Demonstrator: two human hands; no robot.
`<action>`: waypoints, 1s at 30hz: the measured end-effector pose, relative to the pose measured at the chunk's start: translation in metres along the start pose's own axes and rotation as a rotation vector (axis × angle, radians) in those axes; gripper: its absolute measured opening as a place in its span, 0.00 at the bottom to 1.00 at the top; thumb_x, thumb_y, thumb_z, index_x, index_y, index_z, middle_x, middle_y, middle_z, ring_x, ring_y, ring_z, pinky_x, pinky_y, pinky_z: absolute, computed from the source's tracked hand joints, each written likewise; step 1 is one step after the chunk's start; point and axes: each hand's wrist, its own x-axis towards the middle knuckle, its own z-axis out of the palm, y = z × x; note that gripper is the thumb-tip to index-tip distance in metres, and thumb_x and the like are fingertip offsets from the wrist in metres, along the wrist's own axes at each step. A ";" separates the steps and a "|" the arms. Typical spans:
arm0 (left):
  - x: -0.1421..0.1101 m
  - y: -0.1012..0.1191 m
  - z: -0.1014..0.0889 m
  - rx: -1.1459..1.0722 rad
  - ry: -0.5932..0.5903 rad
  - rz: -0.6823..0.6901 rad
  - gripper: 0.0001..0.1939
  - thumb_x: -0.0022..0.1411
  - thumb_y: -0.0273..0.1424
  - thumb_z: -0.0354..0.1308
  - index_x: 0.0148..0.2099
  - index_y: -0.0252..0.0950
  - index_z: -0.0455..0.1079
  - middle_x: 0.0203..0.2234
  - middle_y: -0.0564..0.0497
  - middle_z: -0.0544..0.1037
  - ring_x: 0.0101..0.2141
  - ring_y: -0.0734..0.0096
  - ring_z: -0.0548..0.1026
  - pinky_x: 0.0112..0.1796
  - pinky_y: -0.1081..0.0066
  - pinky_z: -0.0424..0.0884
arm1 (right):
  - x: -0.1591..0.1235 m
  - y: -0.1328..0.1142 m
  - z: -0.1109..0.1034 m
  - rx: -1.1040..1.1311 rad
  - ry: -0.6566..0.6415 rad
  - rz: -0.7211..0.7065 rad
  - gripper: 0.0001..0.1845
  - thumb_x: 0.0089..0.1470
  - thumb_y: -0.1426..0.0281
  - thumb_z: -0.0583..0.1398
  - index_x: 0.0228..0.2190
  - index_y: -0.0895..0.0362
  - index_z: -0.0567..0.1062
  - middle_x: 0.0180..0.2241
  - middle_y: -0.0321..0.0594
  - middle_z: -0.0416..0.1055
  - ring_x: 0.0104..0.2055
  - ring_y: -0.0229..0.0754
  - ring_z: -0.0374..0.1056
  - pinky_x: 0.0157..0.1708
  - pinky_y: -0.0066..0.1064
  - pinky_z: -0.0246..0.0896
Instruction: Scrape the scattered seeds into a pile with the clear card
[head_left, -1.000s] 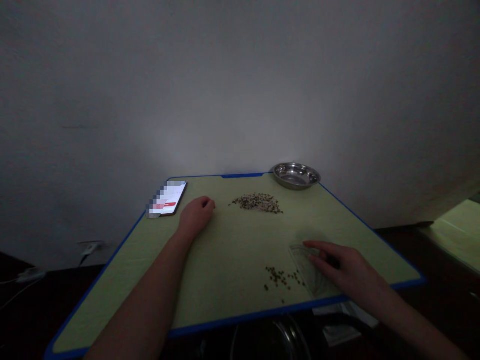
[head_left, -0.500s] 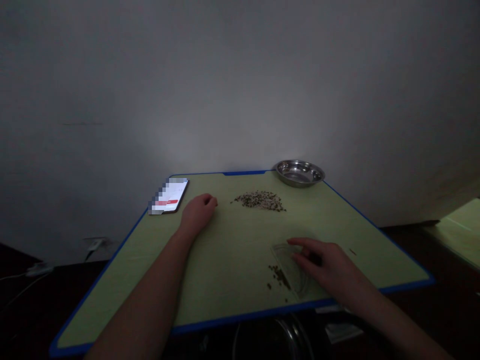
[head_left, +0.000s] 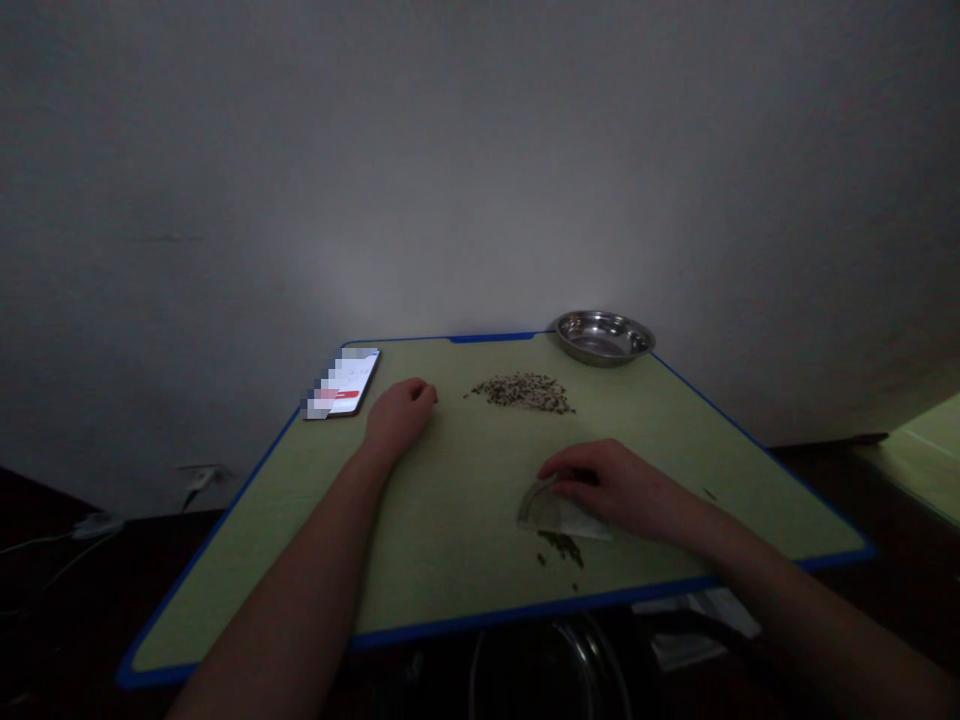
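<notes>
Pale green and edged in blue, the table [head_left: 450,520] stood against a grey wall [head_left: 480,180] and bore your work. Your right hand [head_left: 619,485], at the right of the near half, gripped a clear plastic sheet [head_left: 562,515] between thumb and fingers. The sheet was tilted, and a small cluster of dark seeds [head_left: 564,548] lay along its near edge; whether the two touched could not be told. Your left hand [head_left: 401,412] rested on the left part of the table with its fingers curled loosely inward; the palm was hidden, so you could not tell from this view whether it held anything. Between that hand and the bowl, a larger pile of mixed dark and pale seeds [head_left: 525,392] was spread on the surface. A shiny metal bowl [head_left: 600,357] sat at the far right corner, and a lit phone [head_left: 352,378] lay near the left edge, just beside your left hand.
</notes>
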 end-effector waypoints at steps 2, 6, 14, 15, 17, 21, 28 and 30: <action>0.000 0.000 0.000 0.003 -0.005 -0.002 0.17 0.58 0.37 0.45 0.32 0.35 0.73 0.30 0.47 0.77 0.31 0.66 0.71 0.27 0.69 0.57 | -0.001 -0.002 0.003 0.000 -0.005 -0.015 0.12 0.56 0.72 0.58 0.39 0.57 0.80 0.37 0.41 0.79 0.37 0.42 0.73 0.39 0.33 0.65; 0.000 0.001 -0.001 -0.015 -0.013 -0.001 0.17 0.58 0.37 0.45 0.32 0.35 0.73 0.28 0.47 0.77 0.29 0.67 0.70 0.27 0.69 0.57 | -0.006 -0.006 0.006 0.029 -0.032 -0.070 0.10 0.56 0.72 0.59 0.38 0.56 0.80 0.36 0.40 0.79 0.37 0.40 0.72 0.39 0.31 0.65; 0.000 0.002 -0.001 -0.013 -0.006 -0.011 0.17 0.58 0.37 0.45 0.33 0.36 0.73 0.28 0.47 0.77 0.30 0.66 0.70 0.28 0.69 0.58 | -0.009 -0.015 0.009 0.104 -0.117 -0.042 0.08 0.55 0.72 0.61 0.37 0.57 0.80 0.35 0.39 0.78 0.37 0.39 0.72 0.39 0.30 0.65; 0.000 0.002 -0.001 -0.014 -0.010 -0.013 0.17 0.58 0.37 0.45 0.33 0.36 0.73 0.28 0.47 0.77 0.29 0.66 0.70 0.28 0.69 0.58 | -0.010 -0.016 0.009 0.105 -0.126 -0.039 0.08 0.55 0.72 0.61 0.37 0.57 0.80 0.35 0.39 0.78 0.37 0.39 0.72 0.39 0.30 0.65; -0.001 0.002 -0.001 -0.015 -0.016 -0.013 0.17 0.58 0.37 0.45 0.33 0.35 0.73 0.27 0.47 0.76 0.29 0.66 0.70 0.28 0.69 0.58 | -0.012 -0.017 0.009 0.101 -0.145 -0.037 0.08 0.55 0.72 0.60 0.37 0.57 0.80 0.35 0.39 0.78 0.37 0.39 0.72 0.39 0.30 0.65; -0.001 0.003 -0.001 -0.014 -0.012 -0.009 0.17 0.58 0.37 0.45 0.33 0.35 0.74 0.28 0.47 0.77 0.29 0.66 0.71 0.28 0.69 0.59 | -0.015 -0.020 0.008 0.081 -0.169 -0.057 0.08 0.56 0.71 0.60 0.37 0.56 0.80 0.35 0.39 0.78 0.38 0.40 0.71 0.41 0.30 0.64; -0.001 0.003 -0.001 -0.004 -0.014 -0.008 0.17 0.58 0.37 0.45 0.34 0.36 0.74 0.29 0.47 0.77 0.30 0.66 0.71 0.29 0.69 0.59 | -0.015 -0.023 0.006 0.125 -0.198 -0.039 0.09 0.55 0.71 0.60 0.36 0.56 0.80 0.35 0.38 0.79 0.37 0.40 0.72 0.40 0.30 0.64; -0.001 0.003 -0.001 0.000 -0.019 -0.016 0.17 0.58 0.37 0.45 0.34 0.36 0.74 0.29 0.47 0.78 0.30 0.66 0.71 0.28 0.69 0.59 | -0.014 -0.023 0.006 0.157 -0.207 -0.024 0.09 0.56 0.70 0.60 0.36 0.56 0.80 0.35 0.38 0.79 0.37 0.40 0.72 0.39 0.29 0.65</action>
